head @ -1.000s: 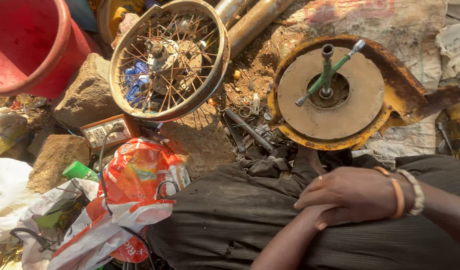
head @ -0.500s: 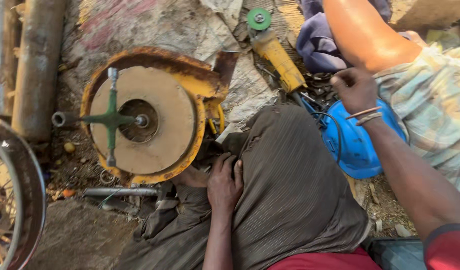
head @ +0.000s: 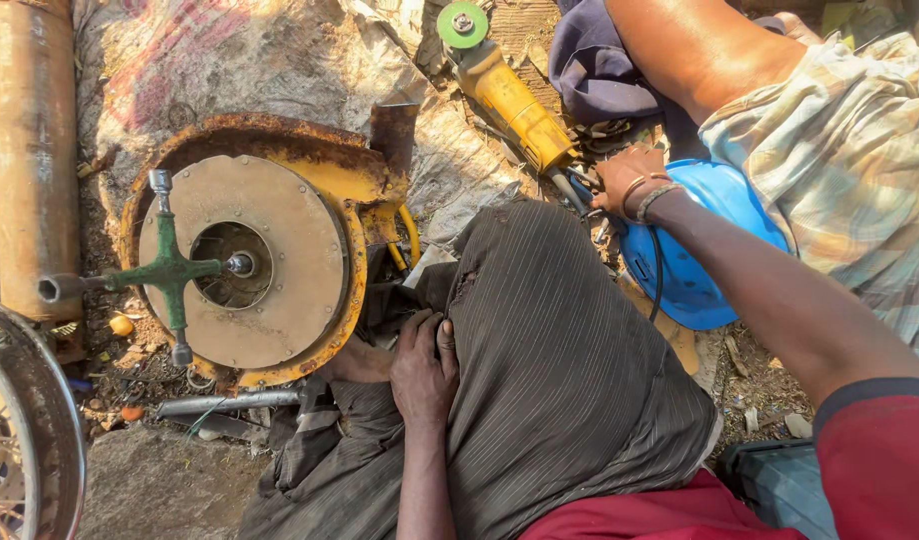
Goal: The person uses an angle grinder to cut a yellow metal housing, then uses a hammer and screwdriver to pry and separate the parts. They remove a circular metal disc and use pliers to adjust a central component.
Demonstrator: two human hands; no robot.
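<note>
My left hand [head: 424, 365] lies flat on my dark striped trousers [head: 569, 380] at the knee and holds nothing. My right hand [head: 627, 180], with bangles on the wrist, is stretched out to the rear end of a yellow angle grinder [head: 509, 95] with a green disc. Its fingers curl by the grinder's tail and black cable, and I cannot tell whether they grip it. A blue helmet-like shell [head: 704, 250] lies just under that wrist. To the left sits a rusty yellow round housing [head: 299, 250] with a green cross wrench [head: 169, 270] stuck in its hub.
Another person in a checked shirt [head: 839, 150] crouches at the top right, close to my right arm. A rusty pipe [head: 34, 150] stands at the left, a spoked wheel rim [head: 29, 430] at the lower left. A metal rod [head: 229, 402] lies on the littered dirt.
The view has swung right, away from the spoked wheel and red tub. My right hand has left my knee and reached out to the grinder's tail. My left hand stays on the trousers.
</note>
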